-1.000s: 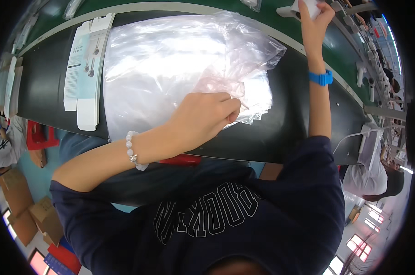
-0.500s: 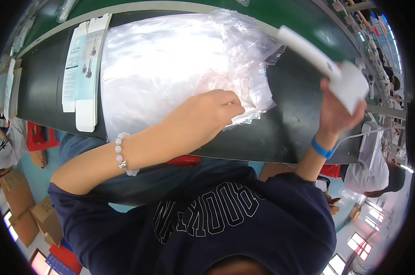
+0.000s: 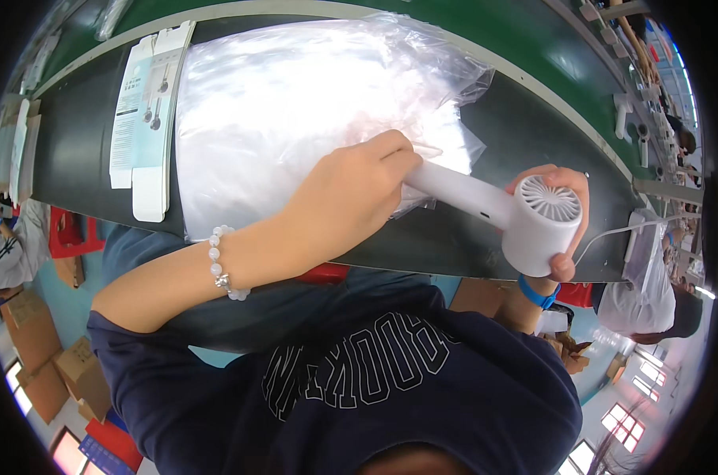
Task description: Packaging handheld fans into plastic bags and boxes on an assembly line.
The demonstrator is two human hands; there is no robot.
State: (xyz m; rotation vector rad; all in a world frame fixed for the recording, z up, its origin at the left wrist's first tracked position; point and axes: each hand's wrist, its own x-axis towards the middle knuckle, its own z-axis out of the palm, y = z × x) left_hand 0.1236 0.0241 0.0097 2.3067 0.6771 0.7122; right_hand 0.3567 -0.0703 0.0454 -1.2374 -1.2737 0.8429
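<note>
My right hand is wrapped round the head of a white handheld fan, whose round grille faces up. The fan's handle points left, and its end meets the fingertips of my left hand. Those fingers are pinched on the edge of a clear plastic bag at the right side of a wide pile of such bags. Whether the handle's end is inside the bag's mouth or just against it, I cannot tell. My left forearm lies across the front of the pile.
A flattened printed carton lies left of the bags on the dark work surface. Beyond it runs a green belt, with white fan parts at the right. Cardboard boxes stand on the floor at left. Other people sit at both sides.
My right hand has brought the fan left and down, turning its grille upward, and the handle now reaches my left hand. The left hand has shifted slightly up, still at the bags.
</note>
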